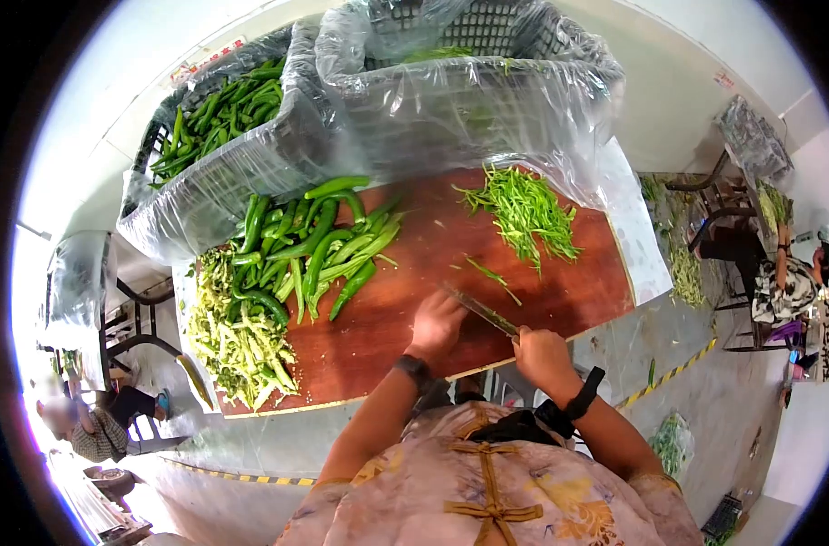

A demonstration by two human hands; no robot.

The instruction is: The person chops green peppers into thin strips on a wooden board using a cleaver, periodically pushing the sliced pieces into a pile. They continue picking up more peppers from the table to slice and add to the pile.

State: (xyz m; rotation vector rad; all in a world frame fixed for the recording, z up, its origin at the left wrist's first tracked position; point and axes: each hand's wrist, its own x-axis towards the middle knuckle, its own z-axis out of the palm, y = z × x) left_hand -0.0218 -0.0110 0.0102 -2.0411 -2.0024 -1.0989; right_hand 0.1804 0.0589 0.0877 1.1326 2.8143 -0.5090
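Note:
My right hand [543, 362] is closed round the handle of a knife [489, 315]. The blade points up and left, low over the reddish-brown board [387, 350]. Close to the blade's tip is my left hand [437, 325], its fingers curled and slightly blurred; what they hold, if anything, is hidden. Thin green strips [494, 278] lie just beyond the knife. Further back on the right is a heap of shredded green pepper [528, 214]. Whole and split long green peppers [319, 241] are piled left of centre, beside a mound of pale pepper cores and seeds [237, 337].
Two plastic-lined crates stand behind the board: the left crate [241, 173] holds green peppers, the right crate [469, 100] some green shreds. A seated person [783, 282] is at far right, another person [100, 428] at far left. Yellow-black tape [669, 373] marks the floor.

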